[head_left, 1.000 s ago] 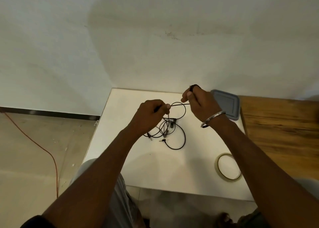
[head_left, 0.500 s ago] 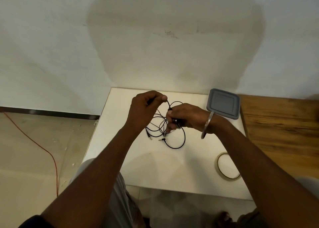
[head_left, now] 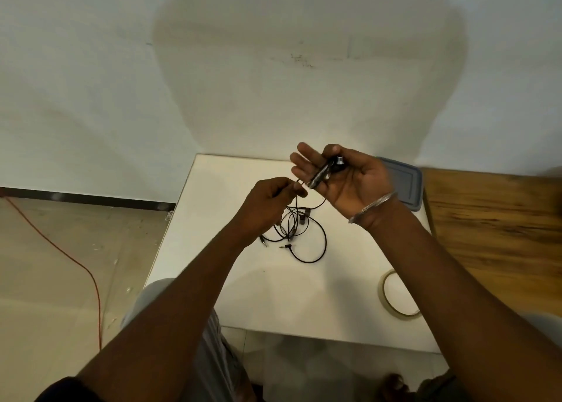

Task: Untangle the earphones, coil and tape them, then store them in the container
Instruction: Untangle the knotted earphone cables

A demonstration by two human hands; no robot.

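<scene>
Right hand (head_left: pixel 343 179) grip palm-up, half open, thumb pinning black wired earphones (head_left: pixel 320 174); left hand (head_left: pixel 270 201) grip pinches their cable just beside.

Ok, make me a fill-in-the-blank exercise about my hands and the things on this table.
1. The right hand lies palm ____ with an earbud under its thumb.
2. The left hand pinches the ____ earphones, mostly tangled on the table.
3. The roll of tape lies on the ____ table.
4. A metal bangle circles the ____ wrist.
Missing words: up; black; white; right.
</scene>
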